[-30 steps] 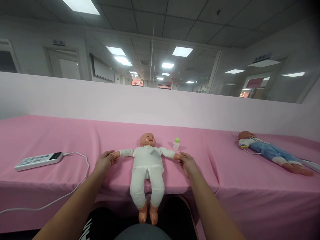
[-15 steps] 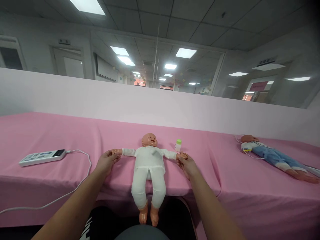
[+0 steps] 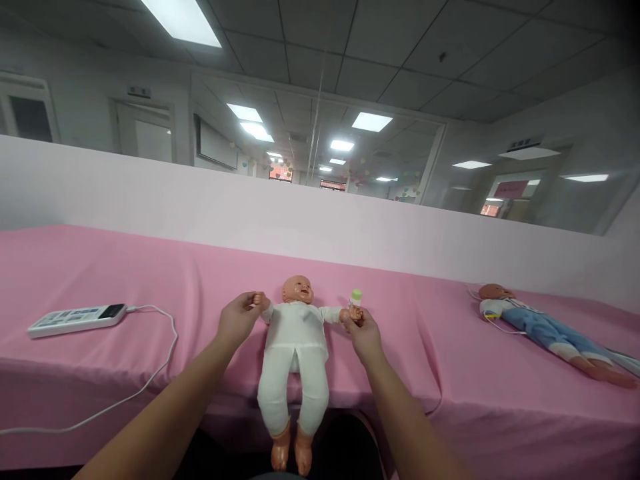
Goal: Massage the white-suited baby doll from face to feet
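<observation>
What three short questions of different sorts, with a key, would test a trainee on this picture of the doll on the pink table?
1. True or false: the legs of the doll in white hang over the front edge of the pink table.
2. Which part of the doll does the left hand grip? A) a foot B) the head C) a hand
3. Fill in: the small bottle beside the right hand has a ____ cap.

Key
1. True. Its feet dangle below the edge.
2. C. Each of the person's hands holds one of the doll's hands.
3. Green.
</observation>
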The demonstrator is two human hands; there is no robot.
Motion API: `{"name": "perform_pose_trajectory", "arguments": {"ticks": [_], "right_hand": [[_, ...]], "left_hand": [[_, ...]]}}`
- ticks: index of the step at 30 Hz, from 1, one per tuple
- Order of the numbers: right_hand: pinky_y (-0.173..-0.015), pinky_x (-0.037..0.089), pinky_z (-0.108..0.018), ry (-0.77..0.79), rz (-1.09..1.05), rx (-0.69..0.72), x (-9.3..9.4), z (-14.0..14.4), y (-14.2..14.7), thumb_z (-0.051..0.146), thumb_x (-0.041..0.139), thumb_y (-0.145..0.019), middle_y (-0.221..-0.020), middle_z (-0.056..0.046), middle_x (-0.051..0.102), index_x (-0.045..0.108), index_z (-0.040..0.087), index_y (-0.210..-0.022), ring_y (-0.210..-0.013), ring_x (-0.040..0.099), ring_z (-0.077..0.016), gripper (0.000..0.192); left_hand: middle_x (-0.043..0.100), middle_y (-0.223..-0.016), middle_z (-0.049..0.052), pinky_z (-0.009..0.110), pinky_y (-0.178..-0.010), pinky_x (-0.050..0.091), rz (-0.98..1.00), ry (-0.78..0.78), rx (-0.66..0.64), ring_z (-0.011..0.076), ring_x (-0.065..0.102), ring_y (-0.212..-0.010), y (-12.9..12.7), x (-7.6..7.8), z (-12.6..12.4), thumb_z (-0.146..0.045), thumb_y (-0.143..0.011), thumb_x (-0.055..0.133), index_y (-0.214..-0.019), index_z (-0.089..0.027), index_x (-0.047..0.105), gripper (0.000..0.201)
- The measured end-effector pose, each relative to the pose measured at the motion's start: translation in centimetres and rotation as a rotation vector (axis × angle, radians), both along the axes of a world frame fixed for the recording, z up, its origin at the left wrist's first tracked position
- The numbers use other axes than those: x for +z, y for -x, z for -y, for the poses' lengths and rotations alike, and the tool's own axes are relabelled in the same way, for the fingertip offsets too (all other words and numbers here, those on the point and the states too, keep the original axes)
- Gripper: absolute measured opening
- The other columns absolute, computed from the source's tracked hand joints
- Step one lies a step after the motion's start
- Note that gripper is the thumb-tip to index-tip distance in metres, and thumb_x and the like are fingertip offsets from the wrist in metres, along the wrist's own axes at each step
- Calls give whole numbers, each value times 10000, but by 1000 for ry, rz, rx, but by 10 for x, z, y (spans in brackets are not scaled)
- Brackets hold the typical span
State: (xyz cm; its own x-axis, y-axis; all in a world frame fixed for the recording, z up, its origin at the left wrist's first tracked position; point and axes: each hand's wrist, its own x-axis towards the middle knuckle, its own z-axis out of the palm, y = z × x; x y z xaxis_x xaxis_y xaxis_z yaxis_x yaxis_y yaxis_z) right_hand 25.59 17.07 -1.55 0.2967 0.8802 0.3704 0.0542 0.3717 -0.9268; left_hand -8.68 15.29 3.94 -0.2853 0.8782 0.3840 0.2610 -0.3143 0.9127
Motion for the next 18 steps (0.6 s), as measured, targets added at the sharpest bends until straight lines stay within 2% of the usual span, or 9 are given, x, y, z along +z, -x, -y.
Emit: {"name": "perform_pose_trajectory", "arguments": {"ticks": [2, 4, 6, 9, 11, 13, 16, 18], "right_hand": [[-850, 563, -384, -85, 72, 29, 10, 6, 20, 413, 827, -777, -1092, -57, 756, 740, 267, -1148, -965, 695, -256, 408], [-885, 563, -390, -147, 201, 118, 17, 12, 39, 343, 776, -821, -1097, -47, 764, 771, 281, -1140, -972, 699, -254, 326], [-927, 559, -399, -206, 426, 218, 23, 19, 53, 262, 722, -844, -1113, -37, 770, 798, 306, -1132, -996, 700, -257, 301], [-1015, 525, -412, -264, 820, 264, 30, 29, 65, 120, 635, -823, -1234, -27, 748, 804, 335, -1159, -1110, 681, -261, 433], [-1031, 513, -412, -271, 979, 245, 35, 33, 68, 65, 593, -796, -1275, -36, 731, 796, 331, -1188, -1142, 670, -258, 515], [-1020, 521, -396, -276, 995, 235, 37, 34, 69, 61, 585, -792, -1262, -44, 732, 791, 324, -1196, -1132, 673, -248, 524], [-970, 551, -370, -265, 780, 246, 32, 26, 62, 155, 633, -831, -1207, -45, 750, 792, 301, -1169, -1082, 689, -235, 401], [-886, 577, -362, -204, 551, 215, 24, 16, 50, 269, 682, -845, -1140, -50, 768, 783, 266, -1159, -977, 704, -232, 330]], "left_hand": [[802, -956, 42, 336, -775, 512, -223, -19, -43, 272, 721, -879, -20, 7, 7, -466, -833, 748, -1044, -277, 804, 289], [787, -850, 52, 349, -735, 468, -494, -67, -88, 273, 697, -807, -36, 9, 14, -472, -895, 671, -932, -279, 816, 244], [765, -794, 71, 358, -721, 429, -745, -113, -123, 278, 668, -800, -46, 7, 20, -421, -920, 623, -830, -269, 798, 249], [774, -868, 81, 364, -780, 429, -945, -132, -135, 292, 654, -905, -50, 4, 23, -314, -912, 591, -884, -262, 794, 212], [783, -934, 78, 367, -834, 439, -986, -144, -137, 291, 651, -969, -49, 5, 23, -280, -907, 581, -957, -261, 798, 222], [780, -913, 69, 366, -846, 446, -986, -155, -154, 282, 655, -959, -47, 6, 23, -295, -920, 576, -934, -259, 792, 219], [773, -870, 56, 358, -814, 463, -866, -159, -152, 266, 670, -895, -41, 7, 20, -388, -965, 550, -885, -253, 775, 274], [786, -929, 48, 345, -805, 486, -684, -128, -129, 256, 690, -897, -31, 2, 15, -446, -966, 562, -964, -257, 777, 286]]}}
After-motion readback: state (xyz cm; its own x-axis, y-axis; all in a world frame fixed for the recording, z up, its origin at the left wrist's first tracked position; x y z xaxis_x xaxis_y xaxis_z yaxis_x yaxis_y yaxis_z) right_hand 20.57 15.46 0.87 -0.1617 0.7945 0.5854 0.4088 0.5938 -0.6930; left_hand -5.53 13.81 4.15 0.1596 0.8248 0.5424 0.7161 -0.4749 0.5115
